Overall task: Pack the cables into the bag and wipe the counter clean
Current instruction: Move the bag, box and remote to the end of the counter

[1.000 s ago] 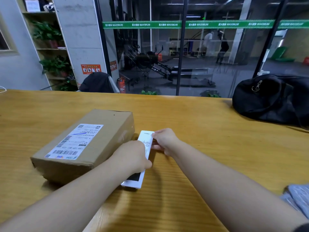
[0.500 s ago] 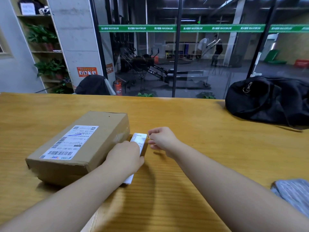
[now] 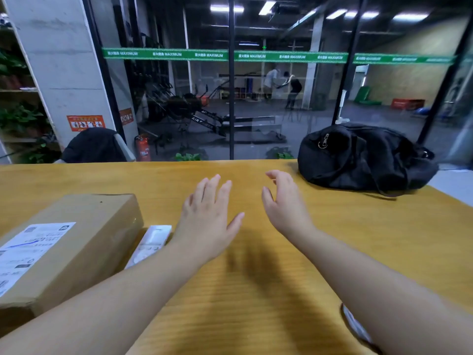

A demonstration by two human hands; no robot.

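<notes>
Black soft bag [image 3: 363, 155] slumped on far right of wooden counter [image 3: 256, 290], zip pull visible at its left end, strap trailing toward near side; slim white box [image 3: 151, 243] lying flat at near left, long axis near-to-far.

We see a honey-yellow wooden counter [image 3: 332, 239] with fine grain lines. On it sit a plain brown cardboard box [image 3: 84, 242] bearing a white label [image 3: 25, 252] printed in black with a blue stroke, a slim white box [image 3: 151, 242], and a black bag [image 3: 363, 157] with a silvery zip pull.
</notes>
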